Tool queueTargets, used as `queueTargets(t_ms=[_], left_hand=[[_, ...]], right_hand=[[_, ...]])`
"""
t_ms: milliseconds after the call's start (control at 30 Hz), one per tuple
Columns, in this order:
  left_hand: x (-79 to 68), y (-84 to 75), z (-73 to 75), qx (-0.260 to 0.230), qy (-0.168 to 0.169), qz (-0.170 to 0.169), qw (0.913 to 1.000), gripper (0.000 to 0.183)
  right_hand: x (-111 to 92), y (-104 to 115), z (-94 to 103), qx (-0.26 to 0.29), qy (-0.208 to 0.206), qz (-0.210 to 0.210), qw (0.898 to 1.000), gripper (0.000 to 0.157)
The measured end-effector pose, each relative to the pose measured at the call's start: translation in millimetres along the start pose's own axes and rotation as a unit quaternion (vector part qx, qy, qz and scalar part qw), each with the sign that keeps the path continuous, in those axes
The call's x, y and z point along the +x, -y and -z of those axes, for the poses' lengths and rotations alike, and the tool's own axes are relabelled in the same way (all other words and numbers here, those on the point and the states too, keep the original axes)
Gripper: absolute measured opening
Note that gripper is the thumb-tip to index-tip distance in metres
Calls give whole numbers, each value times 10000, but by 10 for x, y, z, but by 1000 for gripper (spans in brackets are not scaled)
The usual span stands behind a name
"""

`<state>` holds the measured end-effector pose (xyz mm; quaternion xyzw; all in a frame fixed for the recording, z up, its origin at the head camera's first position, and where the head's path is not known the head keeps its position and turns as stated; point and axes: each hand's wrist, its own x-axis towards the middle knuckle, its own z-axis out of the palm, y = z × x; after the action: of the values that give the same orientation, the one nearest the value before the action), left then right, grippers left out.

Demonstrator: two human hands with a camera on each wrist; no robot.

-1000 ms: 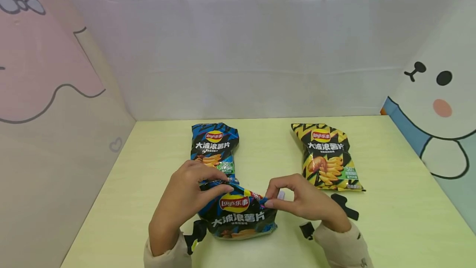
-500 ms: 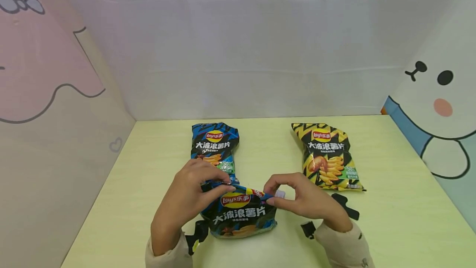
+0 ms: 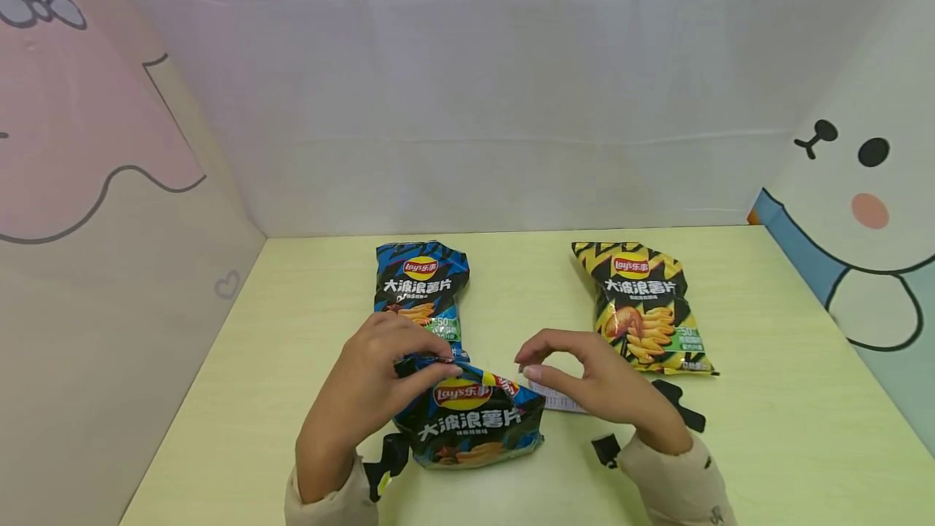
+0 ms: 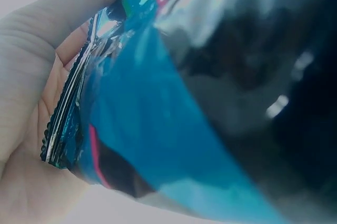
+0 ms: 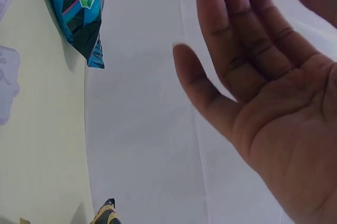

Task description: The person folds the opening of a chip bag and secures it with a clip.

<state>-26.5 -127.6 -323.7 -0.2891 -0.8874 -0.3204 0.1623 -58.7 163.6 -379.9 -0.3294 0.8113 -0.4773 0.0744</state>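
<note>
A blue-and-black chip bag [image 3: 478, 420] stands near the front of the table, its top edge folded over. My left hand [image 3: 376, 392] pinches the bag's upper left corner between thumb and fingers. In the left wrist view the bag's crimped side edge [image 4: 68, 103] lies inside the curve of that hand. Just off the bag's right end is my right hand [image 3: 595, 380], thumb and forefinger bent toward each other with a gap between them. The right wrist view has its fingers [image 5: 242, 40] loosely extended and nothing in them.
Behind the left hand lies a second blue chip bag [image 3: 422, 286], partly covered by it. A yellow-and-black chip bag [image 3: 643, 307] lies at the back right. Partly behind the right hand is a flat pale printed piece [image 3: 558, 400]. White cloth [image 3: 467, 104] hangs behind the table [image 3: 789, 331].
My right hand has let go of the folded top edge and risen slightly away from the bag. More of the pale printed piece shows. The left hand keeps its pinch.
</note>
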Motion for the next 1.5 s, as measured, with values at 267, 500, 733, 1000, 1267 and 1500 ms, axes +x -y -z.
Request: queueTargets(t_ms=[267, 500, 733, 1000, 1267, 1500], left_hand=[[-9, -4, 7, 17, 10, 55, 10000, 14], [-5, -7, 15, 25, 42, 106, 9999, 15], [-4, -8, 21, 60, 33, 122, 9999, 15], [-12, -10, 27, 64, 66, 160, 9998, 13], [-14, 5, 18, 34, 61, 150, 9999, 13], [-14, 4, 11, 7, 60, 107, 9999, 14]], right_hand=[[25, -27, -15, -268, -231, -233, 9991, 13], [39, -60, -30, -376, -196, -390, 9983, 13], [49, -118, -37, -473, -137, -690, 9964, 14], [64, -166, -66, -707, -19, -1050, 9920, 19], [70, -189, -82, -910, 50, -1109, 9897, 22], [88, -208, -111, -1023, 67, -1071, 9889, 23]])
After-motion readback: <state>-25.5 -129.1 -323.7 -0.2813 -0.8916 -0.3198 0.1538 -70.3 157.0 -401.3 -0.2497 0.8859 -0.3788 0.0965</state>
